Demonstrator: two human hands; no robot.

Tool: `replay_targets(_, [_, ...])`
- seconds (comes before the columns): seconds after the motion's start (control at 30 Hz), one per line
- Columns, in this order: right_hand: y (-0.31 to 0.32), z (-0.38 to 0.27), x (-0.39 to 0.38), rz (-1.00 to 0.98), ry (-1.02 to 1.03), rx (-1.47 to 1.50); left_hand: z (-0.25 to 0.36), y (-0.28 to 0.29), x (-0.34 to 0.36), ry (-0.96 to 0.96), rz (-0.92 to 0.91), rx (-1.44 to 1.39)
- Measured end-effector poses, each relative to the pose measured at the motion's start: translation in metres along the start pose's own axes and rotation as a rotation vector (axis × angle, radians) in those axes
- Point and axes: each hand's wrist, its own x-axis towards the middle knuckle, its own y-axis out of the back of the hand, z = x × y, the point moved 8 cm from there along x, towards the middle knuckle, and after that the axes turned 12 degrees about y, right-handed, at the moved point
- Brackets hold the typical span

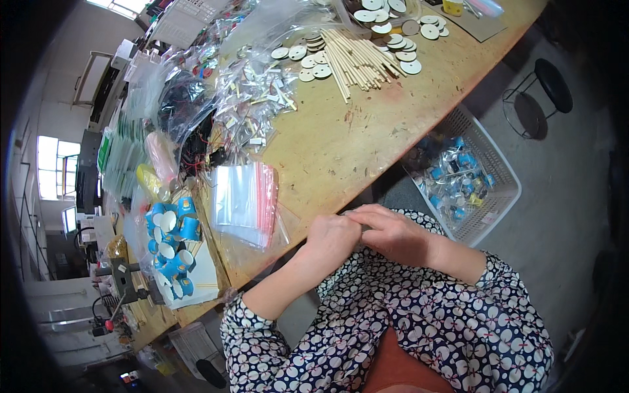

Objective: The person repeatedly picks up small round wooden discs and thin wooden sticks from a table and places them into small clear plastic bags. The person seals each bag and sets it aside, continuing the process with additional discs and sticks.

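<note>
Resting together at the table's near edge are my left hand (333,239) and my right hand (386,232). The right fingers curve over the fingers of the left, which are mostly hidden, so I cannot tell what, if anything, is in them. Just left of them lie clear zip bags (242,203) with pink tops. Further left, blue paper cups (189,228) sit in a heap. Across the table (334,134) are small clear packets (259,98), a bundle of wooden sticks (357,62) and pale round discs (406,56).
A white plastic basket (491,216) of bagged parts stands below the table's right edge. Beyond it on the floor is a black stool (550,85). Plastic bags (131,150) and wires crowd the table's far left, beside a bench tool (121,275).
</note>
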Motion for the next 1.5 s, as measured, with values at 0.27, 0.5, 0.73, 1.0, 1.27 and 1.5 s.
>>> replay_targets(0.27, [0.053, 0.025, -0.034, 0.137, -0.142, -0.197, -0.070, 0.104, 0.108, 0.091, -0.007, -0.568])
replay_targets(0.5, [0.068, 0.026, -0.027, 0.166, -0.132, -0.209, -0.174, 0.103, 0.210, 0.221, 0.607, -0.264])
replay_targets(0.73, [0.072, 0.026, -0.029, 0.170, -0.149, -0.239, -0.152, 0.110, 0.186, 0.067, 0.706, 0.070])
replay_targets(1.0, [0.082, 0.024, -0.017, 0.155, -0.184, -0.237, -0.089, 0.096, 0.080, 0.151, 0.198, -1.203])
replay_targets(1.27, [0.079, 0.016, -0.005, 0.118, -0.187, -0.208, -0.043, 0.096, 0.061, 0.038, 0.279, -0.888])
replay_targets(1.5, [0.076, 0.015, -0.014, 0.123, -0.189, -0.189, -0.144, 0.092, 0.182, 0.415, 0.512, -0.616])
